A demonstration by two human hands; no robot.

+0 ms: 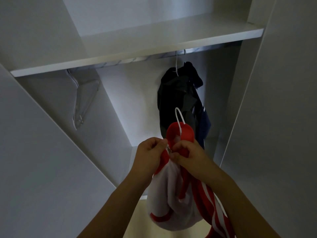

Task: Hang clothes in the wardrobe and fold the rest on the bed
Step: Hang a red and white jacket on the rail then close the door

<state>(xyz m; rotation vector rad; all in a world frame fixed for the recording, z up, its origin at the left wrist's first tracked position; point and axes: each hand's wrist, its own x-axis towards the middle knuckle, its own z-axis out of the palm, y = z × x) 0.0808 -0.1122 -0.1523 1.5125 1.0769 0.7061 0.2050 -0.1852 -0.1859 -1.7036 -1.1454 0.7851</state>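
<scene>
A red and white jacket (173, 203) hangs in front of me on a white hanger, whose hook (179, 115) sticks up out of the red collar. My left hand (151, 150) pinches the jacket's front edge just below the collar. My right hand (187, 153) pinches the opposite edge at the small metal zip pull between the two hands. Both hands are below the wardrobe rail (130, 59). A dark jacket (180, 100) hangs from that rail on a white hanger, directly behind the red collar.
Several bare wire hangers (82, 98) hang at the rail's left end. A white shelf (137, 50) runs above the rail. White wardrobe side panels and an open door (277, 100) close in on both sides. A pale floor (137, 220) shows below.
</scene>
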